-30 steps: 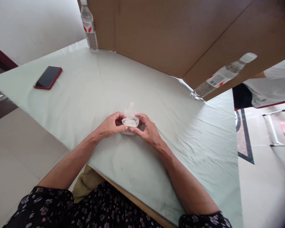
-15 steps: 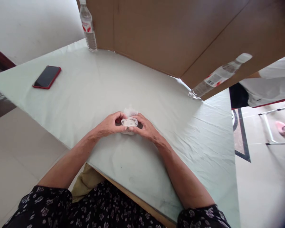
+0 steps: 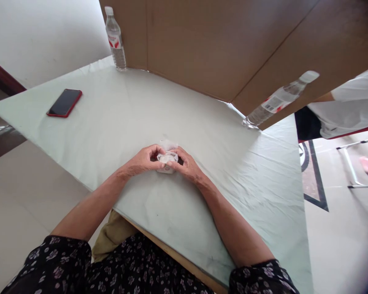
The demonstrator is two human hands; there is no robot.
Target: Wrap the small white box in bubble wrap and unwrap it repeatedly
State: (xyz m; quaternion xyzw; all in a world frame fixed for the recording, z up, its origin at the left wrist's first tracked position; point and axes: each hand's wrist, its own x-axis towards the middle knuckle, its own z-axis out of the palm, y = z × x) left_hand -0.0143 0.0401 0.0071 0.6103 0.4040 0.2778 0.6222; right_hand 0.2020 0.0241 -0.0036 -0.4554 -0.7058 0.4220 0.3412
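Observation:
A small white packet [image 3: 166, 168] stands on the pale green tablecloth [image 3: 141, 110], its mouth open at the top and a thin whitish flap rising behind it. What is inside looks pale, and I cannot make out its kind. My left hand [image 3: 145, 159] grips the packet's left edge, thumb at the front and fingers curled behind. On the opposite edge, my right hand [image 3: 186, 163] pinches the rim in the same way. Fingers cover both sides of the packet.
A phone in a red case [image 3: 64, 103] lies at the left. Two clear water bottles, one upright [image 3: 115, 43] and one seen slanting [image 3: 277, 101], stand by a brown cardboard panel [image 3: 196, 49]. A person in a white top [image 3: 349, 110] is beyond the right edge.
Both hands stay on the packet, with small shifts of the fingers at its opening. The whole view has moved slightly, shifting the phone and bottles in the picture.

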